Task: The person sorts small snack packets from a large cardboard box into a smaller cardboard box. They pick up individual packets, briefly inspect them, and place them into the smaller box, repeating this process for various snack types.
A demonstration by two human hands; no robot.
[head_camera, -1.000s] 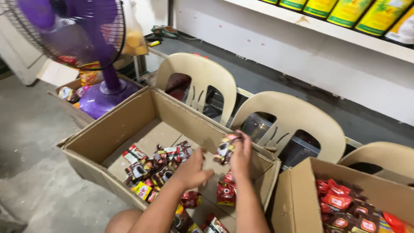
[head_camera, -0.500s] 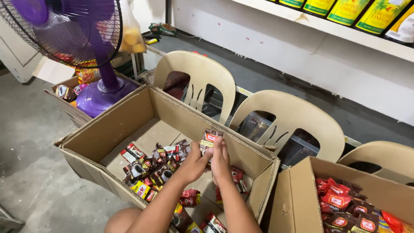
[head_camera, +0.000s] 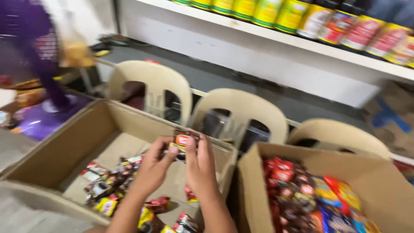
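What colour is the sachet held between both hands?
Dark brown with a red and yellow patch; the sachet is blurred but shows in the head view.

My view has swung right, so the right box shows more of its packets and the fan slips toward the edge. Both my left hand and right hand now pinch the sachet near the left box's far wall.

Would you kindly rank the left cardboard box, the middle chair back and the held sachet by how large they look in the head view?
1. Left cardboard box, largest.
2. Middle chair back.
3. Sachet, smallest, pinched between both hands.
The frame is blurred, but the gaps are clear.
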